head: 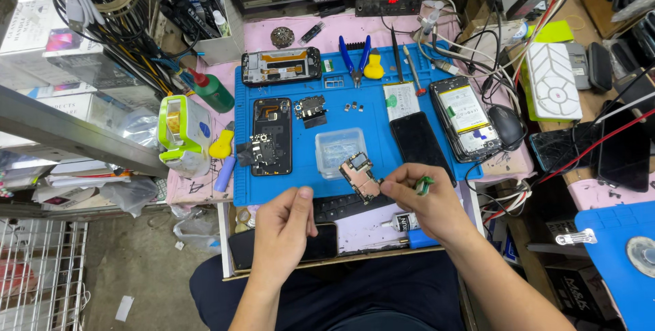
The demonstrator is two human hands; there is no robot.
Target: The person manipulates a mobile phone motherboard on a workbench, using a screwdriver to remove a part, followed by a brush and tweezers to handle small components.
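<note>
A: Quick pass. Right hand [426, 201]?

B: Pinched shut on a small circuit board [360, 176], holding it by its lower right edge. The board is tilted, just above the front edge of the blue mat [286, 188]. A small green tool [424, 184] also sticks out between the fingers of that hand.

A: Left hand [286, 225]?

B: Loosely curled, thumb against forefinger. Can't tell if anything tiny is between them. It sits over a dark phone [324, 242] lying flat on the tray edge in front of the person.

A: Around the board?

B: A clear plastic box [339, 150] is just behind it on the mat. Left of that is a black phone frame [271, 137] with loose parts on it. A dark screen panel [419, 141] lies to the right, and beside it an opened phone [466, 118] showing its battery.

A: Far side of the mat?

B: Another opened phone [281, 66] lying sideways, blue-handled pliers [355, 58], and a yellow pick [372, 66].

A: Off the mat?

B: A green and white tape dispenser [183, 133] on the left, and a green bottle [211, 91] with a red tip behind it. A glue tube [404, 222] lies under the right wrist.
</note>
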